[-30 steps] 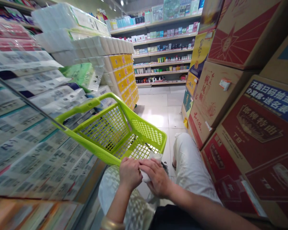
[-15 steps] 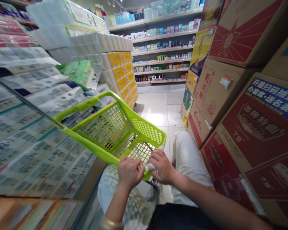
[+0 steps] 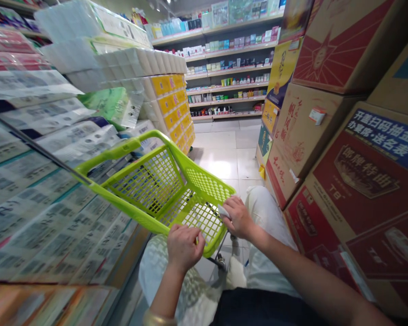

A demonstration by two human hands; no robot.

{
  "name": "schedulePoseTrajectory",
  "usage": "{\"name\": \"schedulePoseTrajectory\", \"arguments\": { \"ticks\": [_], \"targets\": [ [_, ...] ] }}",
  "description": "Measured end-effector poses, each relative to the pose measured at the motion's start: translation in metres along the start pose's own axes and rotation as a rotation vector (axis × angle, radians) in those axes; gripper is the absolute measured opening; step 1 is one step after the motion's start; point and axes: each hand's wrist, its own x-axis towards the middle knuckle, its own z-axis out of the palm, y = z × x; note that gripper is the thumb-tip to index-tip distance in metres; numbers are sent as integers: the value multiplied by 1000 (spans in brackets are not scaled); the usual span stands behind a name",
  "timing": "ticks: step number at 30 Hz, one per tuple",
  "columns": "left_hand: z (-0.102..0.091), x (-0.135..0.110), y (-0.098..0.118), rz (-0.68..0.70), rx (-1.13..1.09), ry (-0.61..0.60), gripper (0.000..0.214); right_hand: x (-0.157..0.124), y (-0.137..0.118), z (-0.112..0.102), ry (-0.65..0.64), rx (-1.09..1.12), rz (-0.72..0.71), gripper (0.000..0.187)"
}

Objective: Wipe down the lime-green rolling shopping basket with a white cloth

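A bright green plastic shopping cart [image 3: 136, 216] with a grid basket stands tilted across my view, in front of my knees. My left hand [image 3: 184, 246] is closed over its near rim, the fingers curled down out of sight. At the right corner of the basket, my right hand [image 3: 238, 218] is closed around a small crumpled white wipe [image 3: 223, 212], which rests at the rim. Whether it is tissue or cloth I cannot tell. The inside of the basket [image 3: 190, 206] shows only bare green mesh.
Wrapped paper packs [image 3: 54, 222] are stacked close on the left, with yellow-sided packs [image 3: 172, 111] farther back. Cardboard cartons [image 3: 360, 181] rise on the right. Between them a tiled floor [image 3: 217, 149] leads to shelves [image 3: 231, 70] of small goods.
My right hand has moved right and slightly up along the cart's rim with the white wipe, reaching the corner. My left hand stays on the near rim.
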Motion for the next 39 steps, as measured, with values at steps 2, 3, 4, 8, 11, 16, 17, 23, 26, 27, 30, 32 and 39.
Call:
{"name": "schedulePoseTrajectory", "arguments": {
  "ticks": [2,3,4,8,11,16,17,23,26,27,30,32,39],
  "targets": [
    [0,0,0,0,-1,2,31,-12,-29,10,-53,40,-58,14],
    [0,0,0,1,-3,-1,30,-19,-43,16,-83,64,-98,17],
    [-1,-1,-1,3,-4,-4,30,-24,-54,21,-74,74,-120,19],
    [-3,-3,-1,10,-5,-13,29,-29,-57,26,-70,62,-215,18],
    [-4,-3,-1,0,-6,-21,31,-17,-21,15,-59,31,-176,19],
    [0,-1,1,1,-5,10,33,-3,8,-1,62,-13,36,21],
    [1,-1,1,3,-6,19,33,-5,1,0,63,-10,61,20],
    [-1,-1,2,12,-17,9,31,-29,-58,20,-54,99,-138,19],
    [-3,-2,1,5,-16,-14,31,-24,-44,18,-75,81,-190,18],
    [-3,-3,1,2,-14,-19,32,-20,-32,15,-64,64,-168,18],
    [-3,-4,0,1,-17,-19,32,-5,2,2,21,16,-35,21],
    [-1,-4,0,3,-23,-5,32,-1,10,-3,60,-13,41,21],
    [0,-2,1,19,-23,-3,31,-25,-57,20,-76,58,-100,14]
  ]
}}
